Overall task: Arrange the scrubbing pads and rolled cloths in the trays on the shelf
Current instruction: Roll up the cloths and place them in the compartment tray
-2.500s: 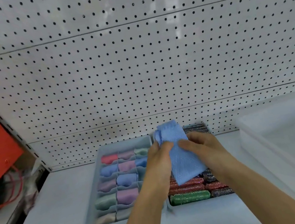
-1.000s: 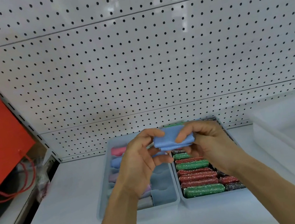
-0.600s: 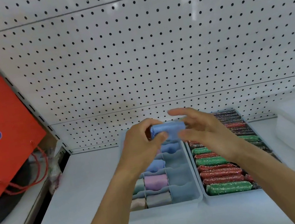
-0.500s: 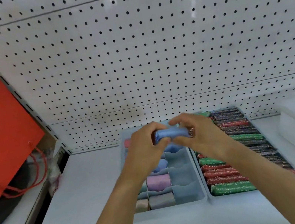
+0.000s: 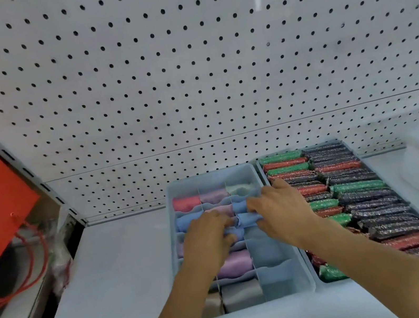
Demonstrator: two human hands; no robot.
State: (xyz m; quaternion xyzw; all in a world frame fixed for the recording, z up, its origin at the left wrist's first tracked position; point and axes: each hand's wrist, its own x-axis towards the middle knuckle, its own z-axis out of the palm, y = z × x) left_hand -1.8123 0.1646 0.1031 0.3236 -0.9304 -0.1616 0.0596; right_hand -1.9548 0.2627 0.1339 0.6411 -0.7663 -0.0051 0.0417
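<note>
Both hands, the left hand (image 5: 207,238) and the right hand (image 5: 281,213), pinch the blue rolled cloth (image 5: 246,219) and should push it straight down so it stays tight. It is soft and a bit crumpled, over a slot on the right side of the divided tray (image 5: 285,279).

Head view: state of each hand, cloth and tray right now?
left hand: holds the blue rolled cloth
right hand: holds the same cloth
blue rolled cloth: being pressed into a right-column cell
divided tray: two nearest right-column cells empty
scrubbing pad tray: packed with pads
</note>
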